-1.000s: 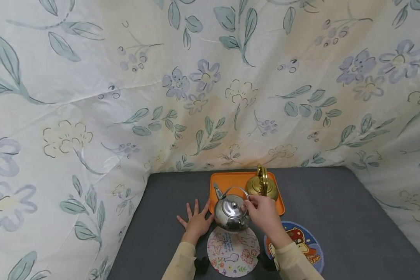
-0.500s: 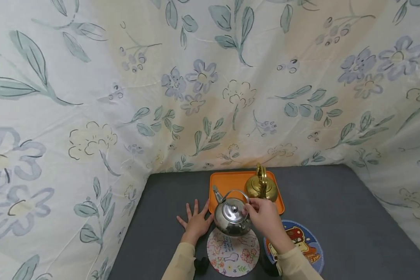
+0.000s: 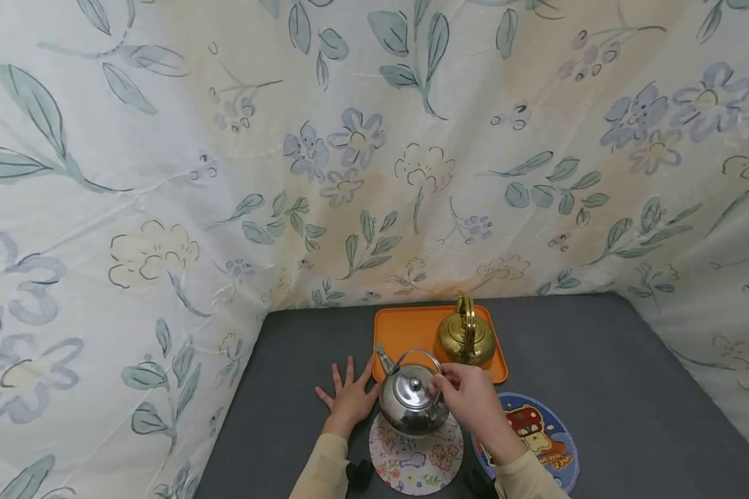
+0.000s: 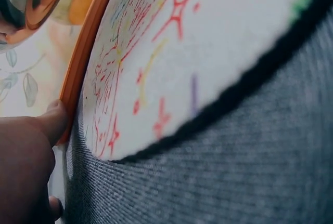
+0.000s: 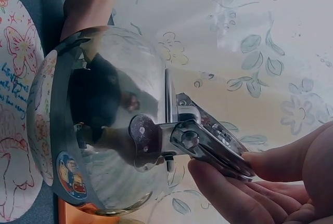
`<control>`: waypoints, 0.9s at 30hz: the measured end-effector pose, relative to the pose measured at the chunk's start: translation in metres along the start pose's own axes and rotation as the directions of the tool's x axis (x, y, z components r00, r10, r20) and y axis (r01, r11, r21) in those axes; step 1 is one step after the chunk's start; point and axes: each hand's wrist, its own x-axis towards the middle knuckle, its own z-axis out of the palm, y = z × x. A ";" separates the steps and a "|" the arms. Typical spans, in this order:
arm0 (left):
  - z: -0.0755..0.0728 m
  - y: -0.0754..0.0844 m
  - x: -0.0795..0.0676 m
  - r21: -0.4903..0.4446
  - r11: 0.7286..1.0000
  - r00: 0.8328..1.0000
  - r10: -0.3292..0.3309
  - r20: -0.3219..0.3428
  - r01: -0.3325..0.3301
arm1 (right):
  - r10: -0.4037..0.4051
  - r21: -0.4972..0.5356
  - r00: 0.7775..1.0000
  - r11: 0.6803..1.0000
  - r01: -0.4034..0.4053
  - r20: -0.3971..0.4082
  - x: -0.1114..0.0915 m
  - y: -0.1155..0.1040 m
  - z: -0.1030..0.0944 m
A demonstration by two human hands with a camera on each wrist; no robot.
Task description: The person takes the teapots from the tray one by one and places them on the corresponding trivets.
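Observation:
My right hand (image 3: 472,402) pinches the arched handle (image 5: 216,141) of a shiny silver kettle (image 3: 406,412) between thumb and fingers. The kettle hangs over the far part of a round white mat (image 3: 415,475) printed with flowers and doodles, its spout pointing far left. A strip of space shows between its base and the mat in the right wrist view. My left hand (image 3: 351,398) lies with fingers spread on the dark cloth, left of the kettle. Its thumb (image 4: 54,120) touches the rim of an orange tray (image 3: 402,324).
A brass-coloured kettle (image 3: 458,341) stands on the right part of the tray. On the right, a round blue mat (image 3: 549,443) with a mushroom picture lies partly under my right forearm. Floral fabric (image 3: 349,263) hangs behind and beside the dark grey tabletop (image 3: 599,374).
My right hand has brought the silver kettle toward me, from the tray's near edge to above the white mat. The left hand stays in place.

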 end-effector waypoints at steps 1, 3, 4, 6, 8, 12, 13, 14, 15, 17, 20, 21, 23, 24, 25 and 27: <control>0.000 0.000 0.000 -0.001 1.000 1.000 0.002 0.000 -0.002 | 0.002 0.001 1.000 1.000 -0.002 0.002 -0.001 0.000 0.000; 0.000 -0.001 -0.001 -0.007 1.000 1.000 0.006 -0.001 -0.006 | 0.006 0.007 1.000 1.000 -0.006 0.004 -0.004 -0.001 0.001; 0.000 -0.001 -0.001 -0.008 1.000 1.000 0.007 -0.001 -0.007 | 0.009 0.006 1.000 1.000 -0.009 0.004 -0.005 -0.001 0.002; 0.000 -0.001 -0.002 -0.012 1.000 1.000 0.007 -0.001 -0.007 | 0.016 0.010 1.000 1.000 -0.016 0.005 -0.008 -0.001 0.003; 0.000 -0.002 -0.003 -0.015 1.000 1.000 0.006 -0.001 -0.006 | 0.018 0.012 1.000 1.000 -0.018 0.004 -0.012 -0.001 0.005; 0.000 -0.005 -0.005 -0.015 1.000 1.000 0.007 -0.001 -0.007 | 0.016 0.031 1.000 0.999 -0.016 0.007 -0.018 -0.002 0.008; 0.000 -0.005 -0.006 -0.015 1.000 1.000 0.008 0.000 -0.008 | 0.013 0.034 1.000 0.999 -0.013 0.008 -0.020 -0.002 0.008; 0.000 -0.006 -0.006 -0.015 1.000 1.000 0.010 0.000 -0.010 | 0.014 0.044 1.000 0.999 -0.014 0.011 -0.021 -0.002 0.009; -0.001 -0.006 -0.006 -0.017 1.000 1.000 0.011 0.002 -0.010 | 0.017 0.057 1.000 0.998 -0.018 0.016 -0.023 -0.002 0.010; -0.001 -0.008 -0.007 -0.020 1.000 1.000 0.010 0.006 -0.010 | 0.023 0.073 0.999 0.997 -0.024 0.025 -0.026 -0.002 0.011; -0.002 -0.008 -0.007 -0.031 0.999 1.000 0.011 0.009 -0.011 | 0.026 0.082 0.999 0.996 -0.028 0.030 -0.031 -0.002 0.014; -0.002 -0.009 -0.007 -0.030 0.999 1.000 0.010 0.011 -0.010 | 0.025 0.078 0.999 0.997 -0.027 0.029 -0.033 -0.002 0.014; -0.002 -0.009 -0.006 -0.030 0.999 1.000 0.014 0.008 -0.014 | 0.021 0.066 1.000 0.998 -0.022 0.023 -0.034 -0.002 0.015; -0.002 -0.009 -0.006 -0.028 1.000 1.000 0.013 0.009 -0.013 | 0.017 0.063 1.000 0.998 -0.018 0.019 -0.035 -0.003 0.015; -0.002 -0.009 -0.006 -0.025 1.000 1.000 0.011 0.011 -0.011 | 0.016 0.062 1.000 0.998 -0.017 0.016 -0.035 -0.003 0.016; -0.002 -0.009 -0.005 -0.023 1.000 1.000 0.011 0.013 -0.011 | 0.020 0.063 1.000 0.998 -0.021 0.014 -0.036 -0.003 0.016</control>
